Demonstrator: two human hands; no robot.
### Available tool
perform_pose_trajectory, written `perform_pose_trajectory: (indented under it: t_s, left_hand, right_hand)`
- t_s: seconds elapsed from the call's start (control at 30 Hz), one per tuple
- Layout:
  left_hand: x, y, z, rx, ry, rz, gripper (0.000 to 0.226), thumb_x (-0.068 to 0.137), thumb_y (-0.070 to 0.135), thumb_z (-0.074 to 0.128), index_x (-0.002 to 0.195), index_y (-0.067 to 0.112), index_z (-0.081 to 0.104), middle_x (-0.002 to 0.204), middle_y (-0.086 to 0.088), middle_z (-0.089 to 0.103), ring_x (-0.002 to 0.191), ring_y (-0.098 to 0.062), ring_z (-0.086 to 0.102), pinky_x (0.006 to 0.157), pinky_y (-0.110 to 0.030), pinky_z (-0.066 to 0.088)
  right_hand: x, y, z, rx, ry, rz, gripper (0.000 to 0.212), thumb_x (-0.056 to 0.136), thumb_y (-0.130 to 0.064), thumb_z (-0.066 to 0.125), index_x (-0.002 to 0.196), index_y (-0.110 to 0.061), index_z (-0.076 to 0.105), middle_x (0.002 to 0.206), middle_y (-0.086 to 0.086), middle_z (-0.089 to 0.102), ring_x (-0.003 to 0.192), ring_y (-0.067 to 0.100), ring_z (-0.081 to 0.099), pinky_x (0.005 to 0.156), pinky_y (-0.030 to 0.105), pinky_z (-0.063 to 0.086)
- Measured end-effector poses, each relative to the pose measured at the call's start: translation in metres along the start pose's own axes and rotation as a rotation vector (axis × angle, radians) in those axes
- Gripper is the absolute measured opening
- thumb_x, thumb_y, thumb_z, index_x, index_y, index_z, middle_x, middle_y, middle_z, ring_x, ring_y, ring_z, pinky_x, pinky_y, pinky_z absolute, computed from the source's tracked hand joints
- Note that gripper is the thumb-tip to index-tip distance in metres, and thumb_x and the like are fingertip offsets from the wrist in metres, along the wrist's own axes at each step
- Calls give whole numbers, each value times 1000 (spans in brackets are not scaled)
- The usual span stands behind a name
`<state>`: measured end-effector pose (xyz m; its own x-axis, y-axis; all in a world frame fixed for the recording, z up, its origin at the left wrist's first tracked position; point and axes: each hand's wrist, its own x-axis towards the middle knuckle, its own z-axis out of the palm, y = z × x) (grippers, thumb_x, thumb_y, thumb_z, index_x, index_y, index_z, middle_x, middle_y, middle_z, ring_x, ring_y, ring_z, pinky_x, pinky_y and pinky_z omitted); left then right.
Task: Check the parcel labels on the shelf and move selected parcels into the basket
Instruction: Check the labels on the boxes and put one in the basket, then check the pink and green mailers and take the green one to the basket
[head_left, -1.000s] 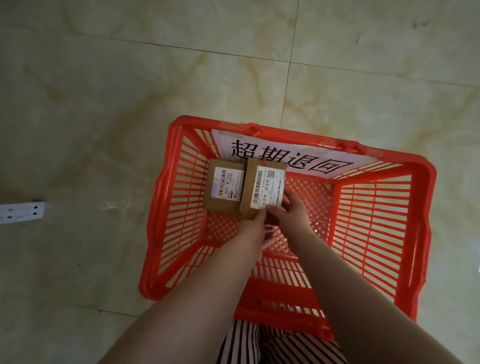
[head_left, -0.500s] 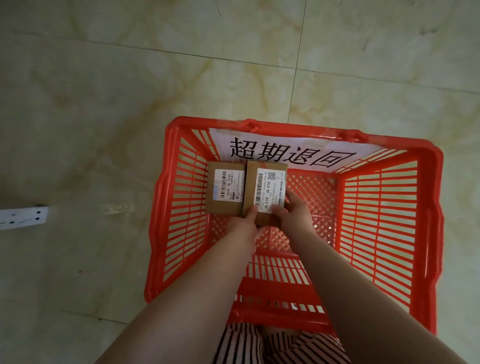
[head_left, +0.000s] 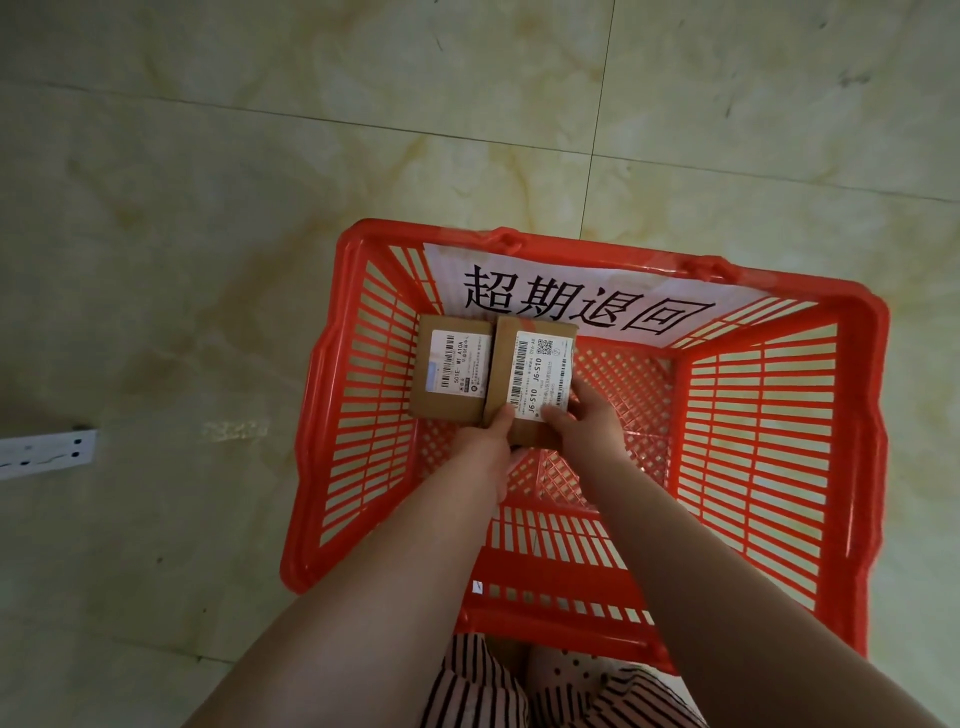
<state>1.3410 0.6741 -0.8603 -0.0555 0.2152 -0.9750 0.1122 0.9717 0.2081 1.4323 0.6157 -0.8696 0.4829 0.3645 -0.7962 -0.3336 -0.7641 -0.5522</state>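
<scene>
Little has been shifted since the earlier frames: the labelled parcel (head_left: 530, 382) is still held low inside the red basket (head_left: 862, 415), now set closer against the first parcel (head_left: 451, 375) at the far-left corner. It is clamped at its near edge by the left hand (head_left: 485, 447) and the right hand (head_left: 587, 423), thumbs pressed on top. Placement is judged nearly finished; release appears to be what remains.
</scene>
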Motion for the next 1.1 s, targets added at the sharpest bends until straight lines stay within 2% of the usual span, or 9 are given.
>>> perform_pose_trajectory:
  t_s: [0.1,0.2,0.43,0.57,0.63,0.73,0.87,1.0,1.1]
  left_hand:
    - [-6,4,-2,51,-20,-45,21,91,29,63,98,11,57,110,-11,67,105,-29,66,88,-36,56]
    - [-19,10,-7,244,-6,-73,53,88,47,62,120,5,54,112,-12,62,105,-27,62,91,-38,54]
    - [-113,40,-34,295,-85,-106,57,95,43,53,138,7,45,140,-9,52,129,-22,50,109,-36,40]
    - [-201,61,-68,161,-94,101,12,94,22,61,88,12,61,92,-3,64,88,-14,59,82,-27,50]
    - [-256,71,-95,51,-108,225,7,93,14,62,85,15,62,75,0,67,72,-11,59,73,-24,50]
    - [-368,83,-151,-71,-111,358,3,91,10,63,92,13,64,80,-4,67,67,-9,62,61,-18,53]
    - [-500,80,-241,-245,-14,531,11,92,5,60,101,11,63,85,-5,66,74,-12,59,63,-17,50]
    - [-593,43,-328,-480,69,601,20,93,3,55,107,12,64,89,-2,70,80,-12,65,82,-23,51]
    - [-644,10,-395,-632,103,680,19,93,1,54,99,16,65,80,5,75,74,-6,69,74,-18,53]
  right_hand:
    - [-4,-4,-3,-58,-21,-4,68,95,-16,62,153,-31,31,136,5,61,114,22,64,91,43,57]
    - [-14,-15,-9,-65,-13,48,76,94,-26,64,157,-26,20,148,9,49,125,30,57,99,47,51]
    - [-93,-72,-27,-59,14,76,47,94,-31,64,134,-9,55,129,9,63,113,25,61,89,35,51]
    - [-180,-123,-38,159,-169,80,24,94,-26,65,110,-8,66,107,8,72,97,21,69,94,38,55]
    - [-232,-155,-39,215,-260,41,14,94,-22,65,100,-10,69,100,8,73,93,21,68,90,36,54]
    - [-327,-211,-35,209,-391,-15,13,93,-21,66,98,-10,71,92,7,74,83,19,70,74,30,58]
    - [-448,-264,-8,93,-594,-117,17,92,-20,66,106,-11,73,99,7,75,92,19,69,84,31,54]
    - [-560,-284,30,-65,-805,-189,17,96,-20,60,109,-14,70,102,5,74,91,14,69,84,26,52]
    - [-640,-287,72,-153,-926,-208,13,96,-19,59,103,-16,69,98,4,73,86,13,69,78,23,52]
